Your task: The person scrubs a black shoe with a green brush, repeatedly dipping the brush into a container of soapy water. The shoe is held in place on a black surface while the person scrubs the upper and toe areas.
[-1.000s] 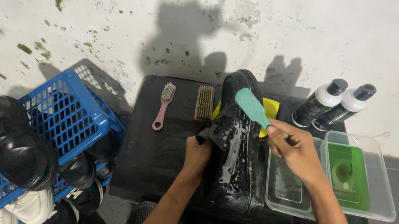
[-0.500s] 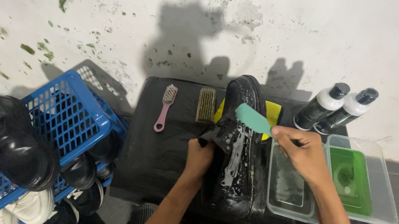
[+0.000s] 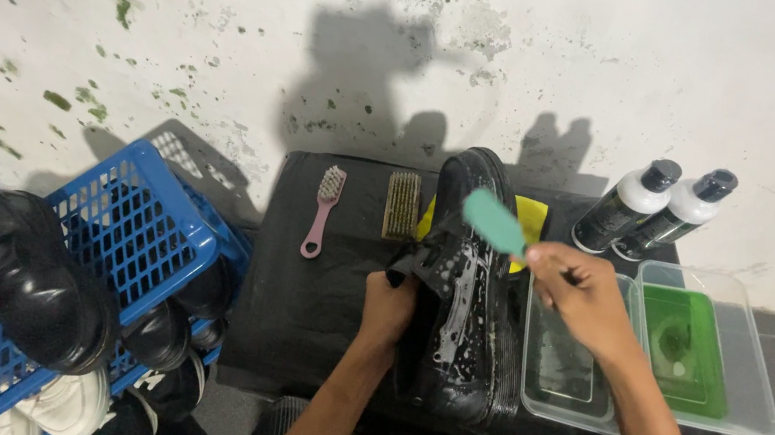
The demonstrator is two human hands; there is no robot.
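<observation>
Two hands on one black shoe, centre of the black tabletop. Shoe lies lengthwise, toe toward the wall, heel end near the person, upper covered in white soap foam. Left hand grips the shoe's left side, fingers clenched around the collar/tongue area, touching it. Right hand sits just right of the shoe, closed around the handle of a teal brush; brush head is raised above the shoe's front part, tilted toward the wall. Cannot tell if the bristles touch the shoe.

Right of the shoe, just beside it: clear plastic tray with water, partly under the right wrist. Next to it, further right, a second clear tray holding a green container. Behind the trays, near the wall, two bottles side by side, touching: left bottle and right bottle, both dark bodies with white shoulders and dark caps.

Behind the shoe: yellow cloth, mostly hidden by shoe and brush. Left of the shoe on the tabletop: a tan-bristle brush and a pink-handled brush, lying parallel, apart from both hands.

Far left, off the tabletop: blue plastic basket with black shoes inside and a black boot resting on its rim. Stained white wall behind.
</observation>
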